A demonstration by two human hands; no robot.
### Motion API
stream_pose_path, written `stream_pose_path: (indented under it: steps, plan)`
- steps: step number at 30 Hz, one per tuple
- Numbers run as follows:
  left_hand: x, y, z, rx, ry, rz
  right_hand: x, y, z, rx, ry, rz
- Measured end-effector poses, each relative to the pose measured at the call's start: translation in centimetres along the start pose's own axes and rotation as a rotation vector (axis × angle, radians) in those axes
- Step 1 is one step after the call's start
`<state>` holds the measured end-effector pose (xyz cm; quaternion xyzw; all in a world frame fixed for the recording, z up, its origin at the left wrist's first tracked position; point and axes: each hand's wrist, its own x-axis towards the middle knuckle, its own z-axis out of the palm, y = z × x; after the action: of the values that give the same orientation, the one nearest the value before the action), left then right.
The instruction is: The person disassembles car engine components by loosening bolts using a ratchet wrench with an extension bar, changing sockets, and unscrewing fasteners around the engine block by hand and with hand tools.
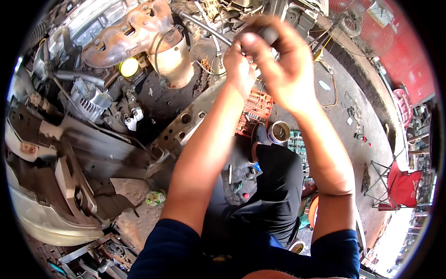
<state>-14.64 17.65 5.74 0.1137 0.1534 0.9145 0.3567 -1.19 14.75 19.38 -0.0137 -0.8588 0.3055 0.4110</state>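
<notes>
My left hand (238,65) is closed around the end of a long metal bar (204,27), which slants up and left over the engine bay. Right beside it is my right hand (292,69), raised and blurred by motion. Its thumb and fingers curl about a dark, short cylindrical piece (268,35), whose exact kind is not clear. The two hands nearly touch. Left of them, a rusty exhaust manifold (134,30) sits above a pale, rust-stained canister-shaped part (172,63). My palms hide where the bar and the dark piece meet, if they do.
An orange tool case (256,106) with sockets lies below my hands. Near it are a round tin (279,132) and a green tool case (297,146). Car body panels (51,218) fill the left. A fan (357,28) and red folding chair (403,185) stand right.
</notes>
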Motion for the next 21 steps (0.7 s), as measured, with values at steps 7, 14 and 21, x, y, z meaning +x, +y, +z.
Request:
stream_pose_path:
  steps: [7, 14, 21]
  plan:
    - [0.4, 0.5, 2.1, 0.02, 0.187, -0.171, 5.9, -2.9, -0.1, -0.358, 0.32, 0.022]
    - [0.2, 3.3, 5.0, -0.311, 0.107, -0.202, 9.6, -10.2, 1.8, -0.787, 0.01, -0.066]
    - [-0.4, 3.9, 5.7, -0.294, 0.147, -0.243, 11.6, -13.4, 2.1, -1.606, -0.378, 0.042]
